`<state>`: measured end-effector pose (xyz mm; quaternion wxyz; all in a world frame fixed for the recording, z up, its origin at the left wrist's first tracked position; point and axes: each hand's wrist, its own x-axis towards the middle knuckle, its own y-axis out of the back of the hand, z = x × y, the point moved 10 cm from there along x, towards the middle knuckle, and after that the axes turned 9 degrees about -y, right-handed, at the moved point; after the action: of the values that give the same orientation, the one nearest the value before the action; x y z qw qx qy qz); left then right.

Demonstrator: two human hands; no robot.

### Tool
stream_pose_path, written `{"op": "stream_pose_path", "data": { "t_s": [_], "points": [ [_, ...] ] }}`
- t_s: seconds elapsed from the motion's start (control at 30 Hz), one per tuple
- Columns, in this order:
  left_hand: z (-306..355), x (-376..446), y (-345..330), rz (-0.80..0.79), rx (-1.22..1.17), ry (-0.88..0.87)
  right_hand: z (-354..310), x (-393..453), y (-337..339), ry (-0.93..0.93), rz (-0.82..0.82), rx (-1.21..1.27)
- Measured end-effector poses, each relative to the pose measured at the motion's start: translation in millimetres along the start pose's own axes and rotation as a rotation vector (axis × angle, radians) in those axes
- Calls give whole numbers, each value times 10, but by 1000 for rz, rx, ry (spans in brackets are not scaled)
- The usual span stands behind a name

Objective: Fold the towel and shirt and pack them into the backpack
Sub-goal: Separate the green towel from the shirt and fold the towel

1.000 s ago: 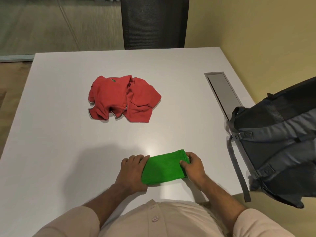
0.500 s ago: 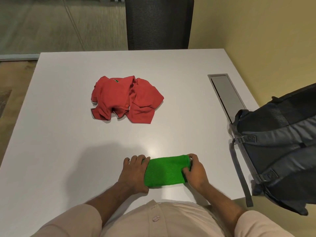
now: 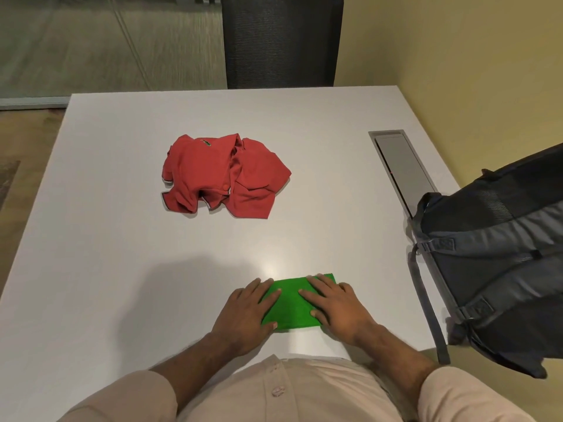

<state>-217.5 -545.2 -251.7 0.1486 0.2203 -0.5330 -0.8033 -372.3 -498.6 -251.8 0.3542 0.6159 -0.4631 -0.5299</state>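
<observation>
Head view. Your left hand (image 3: pixel 243 315) and right hand (image 3: pixel 336 309) both lie flat on the folded green towel (image 3: pixel 291 303), low in the frame just right of centre. Fingers are straight and spread, pressing down; neither hand grips or pinches anything. The left hand covers the towel's left edge, the right hand its right part. The towel is a small rectangle lying on the white table (image 3: pixel 106 269), near the table's near edge.

The red shirt (image 3: pixel 222 176) lies crumpled and unfolded at centre frame, well apart from the towel. The dark backpack (image 3: pixel 499 254) sits at the right edge of the frame, overhanging the table's right side, straps hanging. A grey cable hatch (image 3: pixel 402 166) is set into the table, upper right. A dark chair back (image 3: pixel 280 41) stands at top centre.
</observation>
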Motion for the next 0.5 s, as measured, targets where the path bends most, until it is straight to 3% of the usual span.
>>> {"op": "stream_pose_path", "data": {
  "t_s": [0.3,0.4,0.5],
  "points": [
    [-190,89,-107,-144,74,27,157,103,64,-130,-142,28],
    [-400,125,147,-20,74,149,190,159,93,-266,-154,79],
    [-706,46,364,110,-6,375,226,195,46,-430,-146,308]
  ]
}}
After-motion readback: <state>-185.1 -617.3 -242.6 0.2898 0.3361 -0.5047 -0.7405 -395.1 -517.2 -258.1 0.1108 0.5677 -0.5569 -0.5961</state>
